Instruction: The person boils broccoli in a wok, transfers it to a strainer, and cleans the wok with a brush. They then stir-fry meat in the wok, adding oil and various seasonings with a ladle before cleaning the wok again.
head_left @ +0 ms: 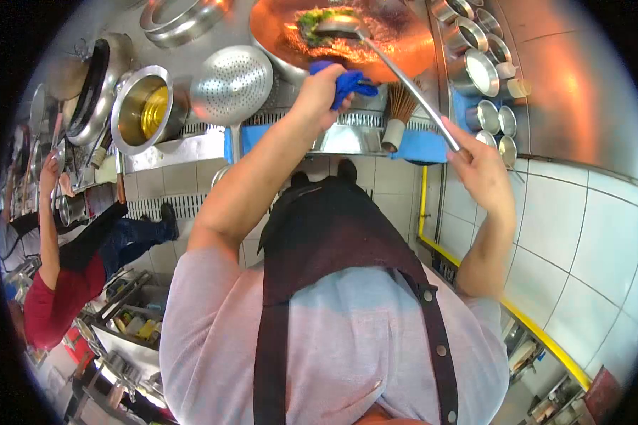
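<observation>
At the top centre is a large wok [411,49], lit orange, with green and brownish food [312,27] in it. My left hand [320,95] is closed around a bunched blue cloth [351,83] at the wok's near edge. In my right hand [478,166] is the handle end of a long metal ladle [411,86]. The ladle's bowl rests among the food. Between my hands, a bamboo brush [398,113] stands at the counter's front edge.
Left of the wok lie a perforated strainer [232,83] and a pot of yellow oil [142,113]. Several metal seasoning containers [478,71] stand at the right. A co-worker in a red shirt [64,297] stands at the far left. White tiles [546,219] cover the right side.
</observation>
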A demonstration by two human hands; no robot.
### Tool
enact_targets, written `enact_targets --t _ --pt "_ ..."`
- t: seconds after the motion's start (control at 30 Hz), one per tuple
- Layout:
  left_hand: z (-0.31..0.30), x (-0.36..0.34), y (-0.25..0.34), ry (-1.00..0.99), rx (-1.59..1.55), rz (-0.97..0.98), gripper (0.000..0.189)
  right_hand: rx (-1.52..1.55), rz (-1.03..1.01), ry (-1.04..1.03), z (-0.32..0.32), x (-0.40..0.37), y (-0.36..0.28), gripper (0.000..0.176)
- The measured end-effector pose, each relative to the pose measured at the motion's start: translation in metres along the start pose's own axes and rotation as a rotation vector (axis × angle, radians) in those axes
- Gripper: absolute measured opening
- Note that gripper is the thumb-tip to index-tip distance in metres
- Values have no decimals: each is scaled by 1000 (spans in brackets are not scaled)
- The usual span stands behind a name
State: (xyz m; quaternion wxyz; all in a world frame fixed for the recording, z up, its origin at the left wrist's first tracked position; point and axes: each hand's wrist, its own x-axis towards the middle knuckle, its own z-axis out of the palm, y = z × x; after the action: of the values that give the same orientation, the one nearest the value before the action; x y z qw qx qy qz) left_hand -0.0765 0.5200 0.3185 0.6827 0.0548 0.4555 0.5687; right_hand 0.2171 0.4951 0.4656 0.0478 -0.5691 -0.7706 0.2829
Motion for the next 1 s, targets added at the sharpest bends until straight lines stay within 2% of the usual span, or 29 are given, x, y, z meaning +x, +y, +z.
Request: enact_targets --t 0.03,0.13,0.2,0.27,0.33,0.37,0.4,0.47,0.5,0.57,0.63,0.73,0.83,0.9,1.0 --pt "2 -4 0 7 1 -5 19 -24 13 -49 -1 -1 -3 58" --pt "1 9 0 18 -14 -28 20 -94 -76 -29 8 15 -4 58" --pt "-6 28 -5 18 -16 -19 22 -89 -47 -16 21 41 -6 57" --pt "-24 43 -27 -32 32 71 22 -82 -28 -2 43 55 -2 56" --pt "-39 38 -67 66 54 167 24 -33 -69 163 60 69 4 55" --pt "-50 36 -76 118 166 38 26 -46 -47 173 56 62 -6 57" --pt "-57 33 -85 33 225 105 28 -49 -56 184 53 55 0 57" --pt "-43 12 -76 83 144 96 26 120 -224 225 50 43 23 61" --pt "-35 11 -63 48 32 62 23 123 -216 214 41 35 14 61" --pt "-23 12 -36 22 -37 31 20 36 106 -20 11 10 -13 62" --pt "-4 4 -4 -33 -69 -1 17 46 52 -2 11 4 -6 63" --pt "-4 5 1 -16 -21 -10 18 81 15 -14 11 14 -8 62" --pt "-6 31 1 -26 -7 7 19 -87 51 -37 19 41 -14 60" --pt "-14 36 -15 -26 -3 4 20 -72 51 44 39 64 -8 57" --pt "-32 32 -55 120 77 92 22 9 49 113 53 77 -2 56"
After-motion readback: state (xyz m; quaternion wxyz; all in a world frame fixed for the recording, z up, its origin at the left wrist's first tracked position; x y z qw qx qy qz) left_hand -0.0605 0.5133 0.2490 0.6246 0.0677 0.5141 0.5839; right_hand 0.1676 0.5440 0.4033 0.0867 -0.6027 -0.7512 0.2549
